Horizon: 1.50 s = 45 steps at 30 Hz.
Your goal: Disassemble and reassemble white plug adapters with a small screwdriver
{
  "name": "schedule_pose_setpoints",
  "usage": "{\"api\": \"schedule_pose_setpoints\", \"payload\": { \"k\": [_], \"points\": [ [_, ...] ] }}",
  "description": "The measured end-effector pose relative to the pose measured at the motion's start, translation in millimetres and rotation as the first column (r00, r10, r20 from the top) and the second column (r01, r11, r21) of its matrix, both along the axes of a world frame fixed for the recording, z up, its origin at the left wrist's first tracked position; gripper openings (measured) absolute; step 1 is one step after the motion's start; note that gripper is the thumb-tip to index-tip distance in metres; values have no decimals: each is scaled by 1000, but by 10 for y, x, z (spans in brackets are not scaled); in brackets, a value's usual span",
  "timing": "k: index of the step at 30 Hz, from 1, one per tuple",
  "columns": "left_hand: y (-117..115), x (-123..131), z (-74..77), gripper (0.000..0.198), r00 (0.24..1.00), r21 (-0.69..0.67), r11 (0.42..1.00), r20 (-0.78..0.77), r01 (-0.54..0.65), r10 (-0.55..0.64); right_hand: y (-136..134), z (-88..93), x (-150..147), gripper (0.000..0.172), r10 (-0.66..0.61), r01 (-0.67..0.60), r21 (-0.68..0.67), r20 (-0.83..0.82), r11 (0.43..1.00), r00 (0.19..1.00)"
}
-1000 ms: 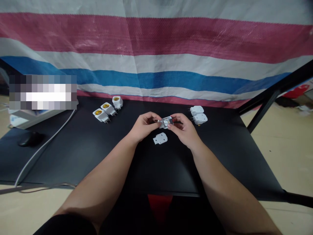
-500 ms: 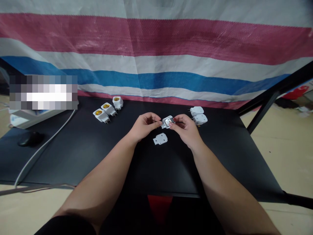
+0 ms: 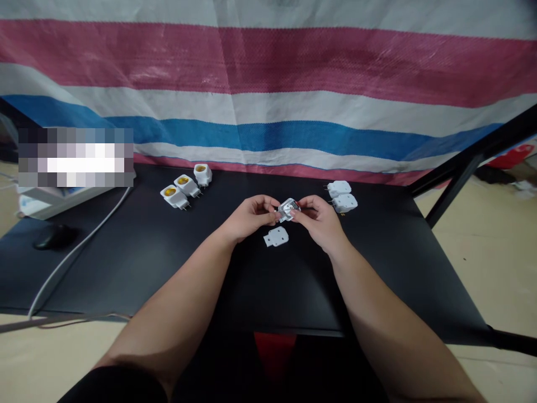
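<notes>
Between my two hands is an opened white lamp-socket housing (image 3: 288, 209), its inside facing up with metal parts showing. My left hand (image 3: 255, 217) pinches its narrow left end with thumb and fingers. On the right edge, my right hand (image 3: 319, 219) grips it, the thumb lying over the rim. What the fingertips touch inside is too small to make out. Just below them on the black table lies a flat white cover plate (image 3: 276, 237) with small holes, touched by neither hand.
Three white plug-in lamp sockets (image 3: 184, 186) with brass-coloured insides stand at the left. Two white plug pieces (image 3: 342, 196) lie right of my hands. A black mouse (image 3: 54, 237), a white cable (image 3: 79, 244) and a white device (image 3: 54, 201) occupy the table's left end. A striped sheet (image 3: 268, 61) hangs behind.
My left fingers have shifted slightly at the narrow end of the housing. Both hands keep hold of it in nearly the same place; the cover plate and other pieces stay put.
</notes>
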<state>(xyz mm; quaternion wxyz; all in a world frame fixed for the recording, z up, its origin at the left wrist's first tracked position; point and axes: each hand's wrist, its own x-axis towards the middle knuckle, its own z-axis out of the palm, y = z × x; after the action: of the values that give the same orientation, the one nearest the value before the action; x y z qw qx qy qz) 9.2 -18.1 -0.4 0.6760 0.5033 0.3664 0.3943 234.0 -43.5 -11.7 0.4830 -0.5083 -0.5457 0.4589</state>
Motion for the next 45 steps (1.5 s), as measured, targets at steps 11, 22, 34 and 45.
{"api": "schedule_pose_setpoints", "payload": {
  "k": [11,22,34,45],
  "points": [
    [15,-45,7,32,1000,-10,1000,-26,6,-7,-7,33,10,38,-27,27,6,58,1000,998],
    [18,-35,-45,44,997,-111,991,0,71,-71,2,23,1,36,-18,17,15,62,1000,998],
    [-33,-19,-7,39,989,-214,966,-1,145,-148,-57,71,-64,28,-44,36,130,56,991,997],
    [-9,51,-8,33,991,-252,962,46,-110,126,-122,128,-137,28,-82,28,282,178,959,981]
  ]
}}
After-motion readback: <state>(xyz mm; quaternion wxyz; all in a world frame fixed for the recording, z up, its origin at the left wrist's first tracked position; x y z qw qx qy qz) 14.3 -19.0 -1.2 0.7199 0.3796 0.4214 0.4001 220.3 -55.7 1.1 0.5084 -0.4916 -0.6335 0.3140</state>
